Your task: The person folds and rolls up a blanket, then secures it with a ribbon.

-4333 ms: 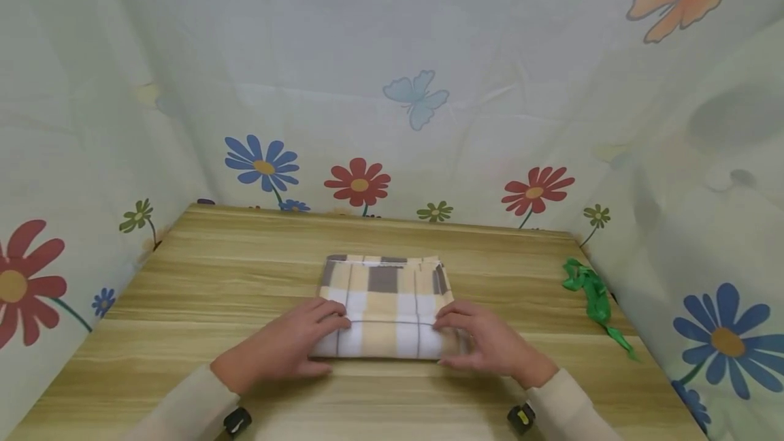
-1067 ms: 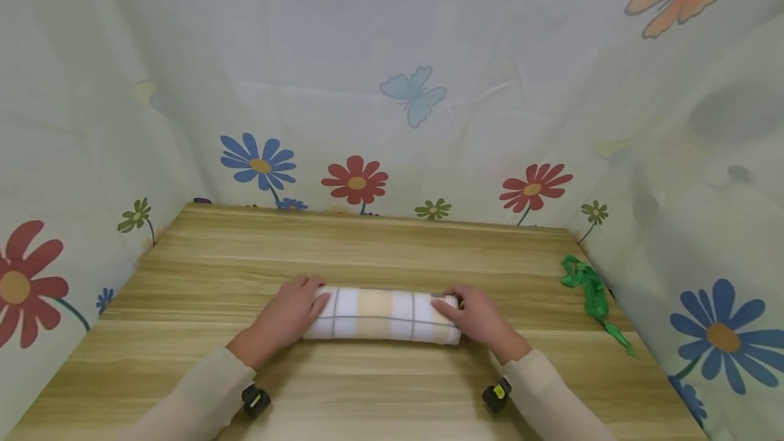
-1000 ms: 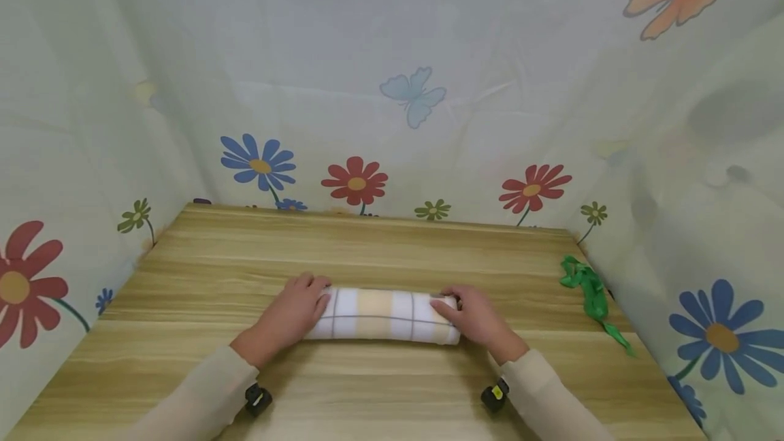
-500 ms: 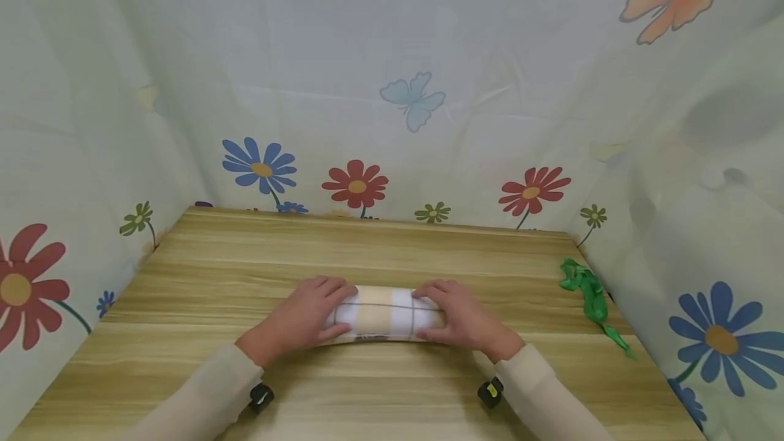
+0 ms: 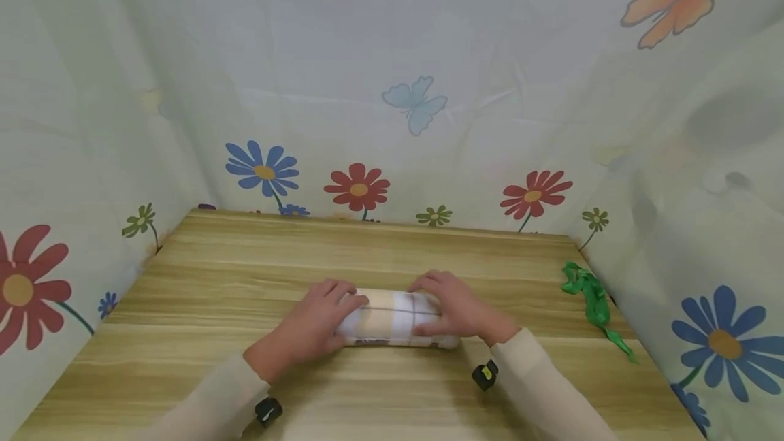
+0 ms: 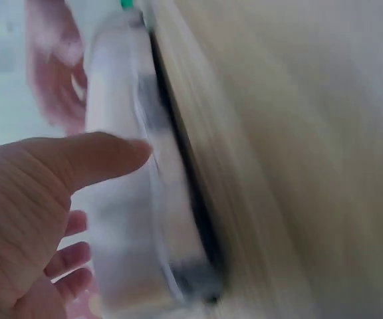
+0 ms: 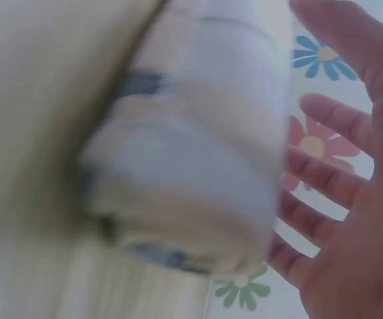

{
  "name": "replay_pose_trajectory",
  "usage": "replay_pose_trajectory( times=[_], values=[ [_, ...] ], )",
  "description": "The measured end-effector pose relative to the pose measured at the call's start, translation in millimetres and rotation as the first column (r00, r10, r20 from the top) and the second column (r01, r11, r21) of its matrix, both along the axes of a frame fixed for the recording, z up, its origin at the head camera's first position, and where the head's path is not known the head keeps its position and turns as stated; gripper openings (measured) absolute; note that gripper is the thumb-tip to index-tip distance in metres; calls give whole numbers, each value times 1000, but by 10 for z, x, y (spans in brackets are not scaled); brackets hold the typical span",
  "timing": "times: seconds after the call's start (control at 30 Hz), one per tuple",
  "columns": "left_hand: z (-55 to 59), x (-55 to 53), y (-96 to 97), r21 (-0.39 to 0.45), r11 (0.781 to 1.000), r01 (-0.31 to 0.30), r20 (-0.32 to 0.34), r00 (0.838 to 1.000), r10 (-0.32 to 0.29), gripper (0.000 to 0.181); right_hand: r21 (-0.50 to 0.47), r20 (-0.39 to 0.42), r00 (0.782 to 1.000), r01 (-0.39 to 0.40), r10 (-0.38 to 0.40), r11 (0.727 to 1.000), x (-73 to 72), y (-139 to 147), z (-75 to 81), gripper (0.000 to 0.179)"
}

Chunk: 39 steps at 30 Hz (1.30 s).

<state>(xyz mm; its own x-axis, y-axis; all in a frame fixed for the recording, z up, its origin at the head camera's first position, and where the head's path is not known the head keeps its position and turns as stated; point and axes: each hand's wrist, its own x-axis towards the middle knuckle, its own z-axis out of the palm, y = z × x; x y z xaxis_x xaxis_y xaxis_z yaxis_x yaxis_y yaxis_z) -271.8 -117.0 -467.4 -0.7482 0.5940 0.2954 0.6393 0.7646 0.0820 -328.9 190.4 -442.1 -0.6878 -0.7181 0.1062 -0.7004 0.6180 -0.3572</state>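
Observation:
A plaid cloth (image 5: 382, 318) in white, pale yellow and grey lies rolled into a thick cylinder on the wooden table. My left hand (image 5: 315, 322) holds its left end; in the left wrist view the thumb (image 6: 105, 159) lies across the near face, with fingertips at the far side. Over the right part sits my right hand (image 5: 456, 308), thumb on the near face and fingers over the far side. Spread fingers (image 7: 324, 173) reach behind the roll in the right wrist view, their tips partly hidden. Both wrist views blur the cloth.
A crumpled green ribbon (image 5: 594, 298) lies near the table's right edge. Flower-printed white curtains (image 5: 294, 114) stand behind and at both sides of the wooden tabletop (image 5: 245, 257). A small black device (image 5: 485, 374) is strapped at each wrist.
The cloth, a flat folded rectangle in the oldest frame, is now a roll. Since a second ago both hands have moved inward from its ends, and the roll has turned, with its dark-patterned edge now low in front.

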Motion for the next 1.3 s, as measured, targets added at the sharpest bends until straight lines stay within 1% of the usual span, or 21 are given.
replay_pose_trajectory(
  times=[0.07,0.1,0.17,0.2,0.23,0.27,0.3,0.33,0.43,0.53,0.6,0.63,0.7,0.73,0.8,0.9,0.97,1.07,1.1,1.2,1.3],
  values=[
    [14,97,82,65,998,6,-10,1000,-6,53,-27,71,997,-8,10,1000,-49,-63,77,59],
    [17,147,130,111,994,9,3,1000,-9,45,-41,108,994,-8,12,999,-76,-97,103,56],
    [20,252,236,245,970,-3,124,992,-29,28,-65,173,985,-4,15,998,-135,-173,140,51],
    [23,303,292,319,947,-27,212,976,-44,21,-77,203,979,-1,16,997,-165,-211,152,48],
    [24,348,345,389,919,-62,305,950,-65,15,-83,226,974,1,18,997,-197,-250,155,44],
    [20,388,394,445,889,-109,391,917,-84,13,-83,249,968,5,16,997,-229,-287,152,43],
    [15,422,439,489,856,-168,473,876,-99,14,-82,270,963,8,14,997,-257,-326,147,41],
    [11,454,475,525,819,-229,550,827,-121,17,-77,285,958,9,13,997,-285,-367,140,39],
    [-24,516,540,579,728,-368,685,704,-188,33,-42,330,944,15,0,999,-353,-474,90,37],
    [-69,535,564,598,636,-488,761,595,-258,46,-10,389,921,26,-21,1000,-399,-538,22,34],
    [-92,520,572,599,591,-540,783,550,-291,50,9,422,906,40,-40,999,-415,-549,-6,32],
    [-98,507,574,601,571,-559,788,535,-305,51,16,427,903,45,-47,999,-422,-548,-17,31],
    [-100,467,574,605,541,-584,790,525,-316,49,21,431,900,58,-61,998,-425,-535,-14,29],
    [-97,442,570,609,524,-595,788,528,-317,49,27,426,902,70,-74,997,-424,-525,-7,29],
    [-90,376,549,612,494,-618,787,537,-304,48,34,412,906,94,-100,995,-427,-503,3,33],
    [-104,245,503,607,460,-648,788,566,-242,49,34,425,892,156,-156,987,-408,-462,5,42],
    [-126,141,465,599,451,-661,791,577,-205,50,22,458,868,206,-193,978,-369,-441,-17,50],
    [-162,2,426,605,436,-666,786,586,-197,48,-28,544,805,300,-237,954,-258,-427,-62,58],
    [-167,-34,422,608,436,-663,784,587,-201,47,-43,565,786,332,-251,942,-216,-425,-80,59],
    [-161,-113,424,613,455,-646,777,598,-196,49,-95,616,734,429,-286,898,-104,-434,-126,61],
    [-136,-162,440,587,504,-633,783,602,-157,54,-139,650,693,512,-312,848,-28,-449,-172,63]
  ],
)
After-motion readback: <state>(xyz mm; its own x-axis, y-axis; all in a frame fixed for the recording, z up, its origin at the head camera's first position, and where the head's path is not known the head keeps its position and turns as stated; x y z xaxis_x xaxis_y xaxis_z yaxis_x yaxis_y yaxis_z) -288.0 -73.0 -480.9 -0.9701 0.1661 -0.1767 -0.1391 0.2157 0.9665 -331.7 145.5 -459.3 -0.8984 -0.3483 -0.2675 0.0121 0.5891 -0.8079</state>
